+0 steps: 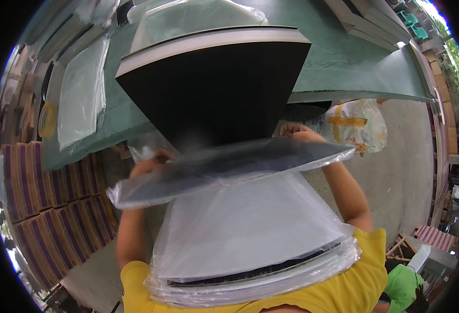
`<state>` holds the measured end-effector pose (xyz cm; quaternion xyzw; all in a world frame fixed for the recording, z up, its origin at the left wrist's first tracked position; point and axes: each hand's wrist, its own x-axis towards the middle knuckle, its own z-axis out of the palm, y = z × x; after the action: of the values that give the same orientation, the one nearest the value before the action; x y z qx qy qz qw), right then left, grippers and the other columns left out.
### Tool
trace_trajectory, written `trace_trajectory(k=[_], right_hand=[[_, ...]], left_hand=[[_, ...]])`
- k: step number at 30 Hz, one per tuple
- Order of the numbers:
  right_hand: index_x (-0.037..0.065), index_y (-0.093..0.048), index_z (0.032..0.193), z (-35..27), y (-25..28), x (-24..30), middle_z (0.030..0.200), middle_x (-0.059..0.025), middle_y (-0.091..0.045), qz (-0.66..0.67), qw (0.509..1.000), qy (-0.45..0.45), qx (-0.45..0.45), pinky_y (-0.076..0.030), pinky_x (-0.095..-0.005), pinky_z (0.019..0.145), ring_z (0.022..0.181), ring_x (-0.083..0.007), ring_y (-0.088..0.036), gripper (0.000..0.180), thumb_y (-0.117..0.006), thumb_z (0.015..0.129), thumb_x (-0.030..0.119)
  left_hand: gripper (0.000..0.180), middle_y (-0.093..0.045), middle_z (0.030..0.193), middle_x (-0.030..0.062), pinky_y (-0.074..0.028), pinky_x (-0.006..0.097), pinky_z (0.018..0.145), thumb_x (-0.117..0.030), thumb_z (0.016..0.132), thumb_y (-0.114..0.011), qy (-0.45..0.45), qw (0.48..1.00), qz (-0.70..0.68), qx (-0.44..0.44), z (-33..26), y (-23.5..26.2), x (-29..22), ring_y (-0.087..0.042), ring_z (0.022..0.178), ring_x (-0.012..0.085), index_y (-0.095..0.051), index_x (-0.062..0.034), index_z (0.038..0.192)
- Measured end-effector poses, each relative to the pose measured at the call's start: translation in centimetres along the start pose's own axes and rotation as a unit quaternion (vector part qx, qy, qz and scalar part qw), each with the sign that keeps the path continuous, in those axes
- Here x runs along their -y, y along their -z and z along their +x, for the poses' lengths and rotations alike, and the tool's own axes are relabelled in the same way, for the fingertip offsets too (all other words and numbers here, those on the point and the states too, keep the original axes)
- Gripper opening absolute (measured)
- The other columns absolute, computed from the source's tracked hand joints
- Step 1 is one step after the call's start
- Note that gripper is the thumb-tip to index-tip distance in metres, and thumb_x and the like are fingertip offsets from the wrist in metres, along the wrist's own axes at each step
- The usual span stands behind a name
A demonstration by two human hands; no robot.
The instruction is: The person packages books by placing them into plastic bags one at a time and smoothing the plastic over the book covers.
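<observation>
A clear plastic bag (pixel 229 167) with a flat dark board inside it is held level across the middle of the view. Both hands grip its far edge. The left hand (pixel 151 163) is at the bag's 10 o'clock corner, its fingers curled shut over the rim. The right hand (pixel 298 131) sits at the bag's 1 o'clock, closed in a fist on the same edge.

Below the bag, at 6 o'clock, a pile of bagged boards (pixel 250 245) rests against the person's yellow shirt (pixel 344 292); each clear sleeve holds one flat board, dark at the edges.

At 12 o'clock from the hands, a tall stack of black boards (pixel 213 88) with a pale side stands on the green worktop (pixel 344 57). An empty clear sleeve (pixel 80 94) lies at 10 o'clock on the worktop, beside a roll of yellow tape (pixel 46 119). Purple cartons (pixel 52 198) are stacked at 8 o'clock. A yellow and white plastic sack (pixel 357 125) sits at 3 o'clock on the floor.
</observation>
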<state>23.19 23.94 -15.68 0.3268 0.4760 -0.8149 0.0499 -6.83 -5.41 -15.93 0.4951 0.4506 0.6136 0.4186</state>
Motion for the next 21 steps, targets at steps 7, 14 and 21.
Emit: trace_trajectory(k=[7, 14, 21], right_hand=[[0.001, -0.06, 0.077, 9.9, 2.1, -13.7, 0.077, -0.0167, -0.059, -0.375, 0.817, -0.002, -0.438, -0.044, -0.0314, 0.065, 0.074, -0.025, -0.058, 0.017, -0.049, 0.067, 0.007], [-0.002, -0.056, 0.09, -4.5, -3.5, 6.4, 0.079, -0.0072, -0.057, -0.17, 0.949, 0.254, -0.074, -0.042, -0.025, 0.066, 0.078, -0.0127, -0.055, 0.018, -0.053, 0.078, 0.011], [0.002, -0.042, 0.122, -3.2, -11.3, 3.1, 0.132, -0.0198, -0.03, -0.278, 0.796, 0.125, 0.523, -0.025, -0.0418, 0.099, 0.122, -0.0307, -0.029, 0.054, -0.059, 0.079, 0.031]], left_hand=[[0.022, -0.056, 0.08, 0.0034, -0.041, 0.024, 0.065, -0.022, 0.075, -0.061, 0.427, 0.885, 0.054, -0.176, -2.4, -0.2, 11.8, -0.052, 0.071, 0.0114, -0.058, -0.0074, 0.09], [0.021, -0.053, 0.064, -0.001, -0.038, 0.021, 0.049, -0.021, 0.075, -0.063, 0.2, 0.962, 0.003, -0.183, 1.7, -3.9, -10.8, -0.049, 0.054, 0.006, -0.059, -0.0064, 0.091], [0.025, -0.059, 0.081, 0.0057, -0.044, 0.026, 0.065, -0.025, 0.078, -0.06, 0.275, 0.906, -0.046, 0.32, 4.3, -9.9, -6.0, -0.055, 0.069, 0.0133, -0.06, -0.0058, 0.093]])
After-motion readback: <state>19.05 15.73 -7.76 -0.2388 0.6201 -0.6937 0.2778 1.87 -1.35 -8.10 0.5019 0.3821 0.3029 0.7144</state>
